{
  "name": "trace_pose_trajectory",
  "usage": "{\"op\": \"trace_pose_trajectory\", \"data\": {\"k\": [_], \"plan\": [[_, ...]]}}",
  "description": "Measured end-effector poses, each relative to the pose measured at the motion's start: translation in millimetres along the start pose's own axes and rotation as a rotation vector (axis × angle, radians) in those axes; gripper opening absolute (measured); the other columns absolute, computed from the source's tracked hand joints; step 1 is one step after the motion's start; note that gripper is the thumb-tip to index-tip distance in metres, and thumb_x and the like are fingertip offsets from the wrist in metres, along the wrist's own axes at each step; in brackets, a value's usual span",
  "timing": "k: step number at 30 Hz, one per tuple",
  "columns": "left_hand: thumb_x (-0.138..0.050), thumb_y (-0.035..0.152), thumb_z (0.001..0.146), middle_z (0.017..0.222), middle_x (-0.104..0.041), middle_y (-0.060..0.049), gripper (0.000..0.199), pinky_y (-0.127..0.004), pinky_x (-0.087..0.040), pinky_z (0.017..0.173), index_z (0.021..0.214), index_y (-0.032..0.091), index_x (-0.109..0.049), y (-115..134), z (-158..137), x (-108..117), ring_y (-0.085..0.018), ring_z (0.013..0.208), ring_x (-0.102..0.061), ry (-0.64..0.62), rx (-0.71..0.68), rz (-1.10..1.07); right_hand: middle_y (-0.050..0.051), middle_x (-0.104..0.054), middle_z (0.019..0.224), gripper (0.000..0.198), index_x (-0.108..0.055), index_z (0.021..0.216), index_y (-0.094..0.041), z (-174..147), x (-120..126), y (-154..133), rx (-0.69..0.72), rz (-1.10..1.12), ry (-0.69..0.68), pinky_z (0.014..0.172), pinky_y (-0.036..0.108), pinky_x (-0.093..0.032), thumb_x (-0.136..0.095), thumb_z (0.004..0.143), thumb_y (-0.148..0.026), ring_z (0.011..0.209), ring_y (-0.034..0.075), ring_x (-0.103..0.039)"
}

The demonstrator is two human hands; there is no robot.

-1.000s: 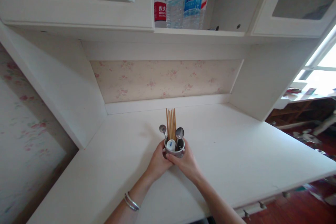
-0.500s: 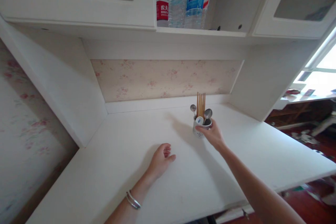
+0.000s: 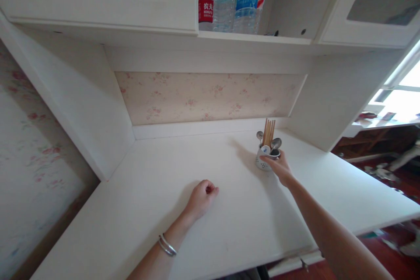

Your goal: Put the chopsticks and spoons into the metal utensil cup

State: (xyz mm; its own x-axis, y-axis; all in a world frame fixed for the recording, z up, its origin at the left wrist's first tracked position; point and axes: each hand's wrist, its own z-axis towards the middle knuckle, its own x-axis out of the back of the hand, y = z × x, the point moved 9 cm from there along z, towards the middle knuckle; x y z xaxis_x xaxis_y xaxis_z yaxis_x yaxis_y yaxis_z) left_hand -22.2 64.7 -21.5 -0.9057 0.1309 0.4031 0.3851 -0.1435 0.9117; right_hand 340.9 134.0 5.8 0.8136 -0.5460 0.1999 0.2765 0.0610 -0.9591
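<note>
My right hand [image 3: 280, 168] grips the rim of a white utensil holder [image 3: 261, 162] with small holes in its side. Wooden chopsticks [image 3: 269, 132] stand upright in it, beside a metal spoon [image 3: 276, 143], a smaller metal spoon [image 3: 260, 135] at the left, and a white piece with a blue mark [image 3: 265, 149]. Its base is close to the white tabletop [image 3: 157, 166]; I cannot tell whether they touch. Resting on the tabletop to the left, my left hand [image 3: 201, 199] is curled closed, with nothing visible in it. Silver bangles [image 3: 167, 245] circle that wrist.
Overhead, a white cabinet [image 3: 98, 11] has an open section holding several plastic bottles [image 3: 226, 4]. Side panels [image 3: 341, 96] close in the tabletop left and right, with a floral back panel [image 3: 203, 98] behind. A window [image 3: 403, 96] is at the far right.
My right hand has moved the utensil holder to the right. The fingers of my left hand have curled closer together, with the hand in nearly the same place.
</note>
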Motion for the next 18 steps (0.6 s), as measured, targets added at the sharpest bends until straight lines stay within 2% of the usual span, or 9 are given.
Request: {"op": "trace_pose_trajectory", "data": {"k": [8, 11, 14, 18], "plan": [[-0.056, 0.038, 0.078, 0.075, -0.061, -0.002, 0.021, -0.025, -0.041, 0.068, 0.077, 0.017, -0.057, -2.1, 1.1, -1.4, -0.014, 0.072, -0.056, -0.010, -0.012, 0.003, 0.010, -0.065, 0.101, 0.077, -0.050, 0.114, -0.018, -5.8, -2.1, 2.5, -0.069, -0.030, -0.032, 0.075, 0.038, -0.052, -0.084, 0.049, -0.040, 0.090, 0.027, -0.063], [-0.056, 0.037, 0.077, 0.074, -0.060, -0.001, 0.020, -0.025, -0.041, 0.068, 0.076, 0.017, -0.057, -2.8, 1.0, -1.9, -0.014, 0.071, -0.055, -0.013, -0.012, 0.000, 0.012, -0.063, 0.107, 0.081, -0.048, 0.120, -0.018, -10.4, -3.3, 1.1, -0.064, -0.019, -0.063, 0.079, 0.039, -0.051, -0.083, 0.050, -0.040, 0.094, 0.028, -0.062], [-0.056, 0.036, 0.077, 0.074, -0.060, -0.001, 0.019, -0.025, -0.041, 0.068, 0.076, 0.017, -0.057, -2.1, 0.8, -2.1, -0.014, 0.071, -0.055, -0.017, -0.014, -0.006, 0.013, -0.057, 0.120, 0.097, -0.035, 0.135, -0.023, -13.8, -2.6, -2.3, -0.032, -0.029, -0.078, 0.086, 0.039, -0.048, -0.083, 0.052, -0.041, 0.106, 0.028, -0.058], [-0.056, 0.035, 0.077, 0.075, -0.060, -0.001, 0.018, -0.025, -0.041, 0.069, 0.075, 0.017, -0.057, -3.2, 1.0, -1.7, -0.014, 0.071, -0.055, -0.017, -0.004, -0.015, 0.014, -0.033, 0.144, 0.119, -0.014, 0.145, -0.028, -22.6, 7.0, -8.0, -0.010, -0.072, -0.006, 0.098, 0.043, -0.041, -0.084, 0.049, -0.039, 0.128, 0.031, -0.039]]}}
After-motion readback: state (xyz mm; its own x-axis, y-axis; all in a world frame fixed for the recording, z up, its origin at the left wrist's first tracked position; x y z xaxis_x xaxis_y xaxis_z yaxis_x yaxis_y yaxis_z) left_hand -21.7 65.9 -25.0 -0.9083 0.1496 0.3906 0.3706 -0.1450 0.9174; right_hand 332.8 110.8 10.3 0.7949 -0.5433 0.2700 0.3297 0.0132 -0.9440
